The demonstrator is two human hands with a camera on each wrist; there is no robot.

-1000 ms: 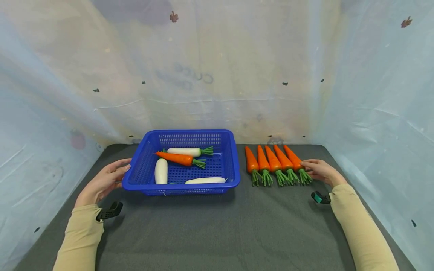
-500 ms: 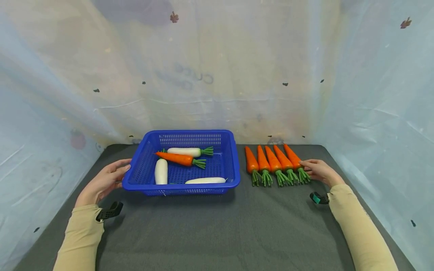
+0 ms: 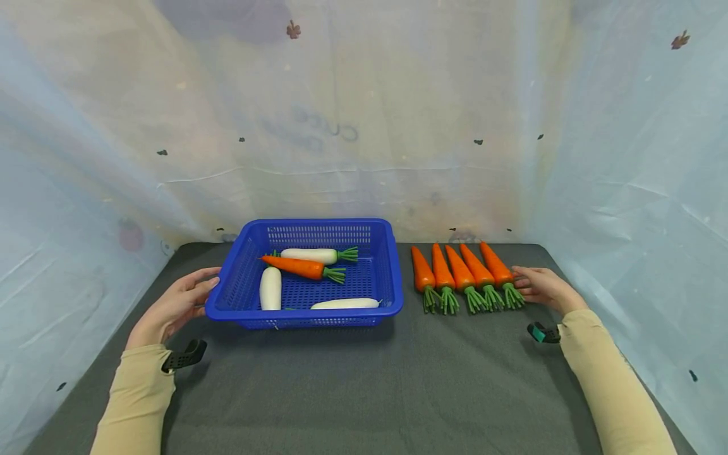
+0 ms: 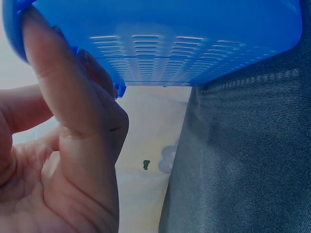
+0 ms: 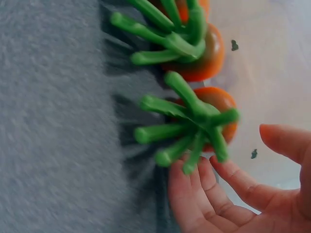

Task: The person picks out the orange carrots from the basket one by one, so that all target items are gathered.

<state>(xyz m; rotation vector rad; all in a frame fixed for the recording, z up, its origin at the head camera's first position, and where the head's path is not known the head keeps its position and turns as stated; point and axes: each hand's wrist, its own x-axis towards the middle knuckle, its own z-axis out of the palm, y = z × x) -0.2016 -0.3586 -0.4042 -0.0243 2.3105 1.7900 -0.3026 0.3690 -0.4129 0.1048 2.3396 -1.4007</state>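
Note:
My left hand (image 3: 176,303) is at the left side of a blue plastic basket (image 3: 304,314), its thumb and fingertips touching the rim from outside. The left wrist view shows the thumb (image 4: 73,87) reaching up to the basket's rim. At the right, several orange carrots (image 3: 459,268) with green stems lie side by side in a row. My right hand (image 3: 543,287) is beside the rightmost carrot (image 3: 497,265), thumb and fingers spread apart. In the right wrist view its lower fingertips are partly behind that carrot's green stems (image 5: 194,121); contact is unclear.
Inside the basket are one carrot (image 3: 296,266) and white radishes, one at the back (image 3: 309,255), one at the left (image 3: 270,288) and one at the front (image 3: 345,303). A dark grey cloth (image 3: 341,392) covers the table. Pale plastic sheeting (image 3: 364,126) hangs behind and at both sides.
The rightmost carrot shifted slightly left, then back right. My right hand followed it, then drew a little away to the right with its fingers parted. The left hand and basket stayed put.

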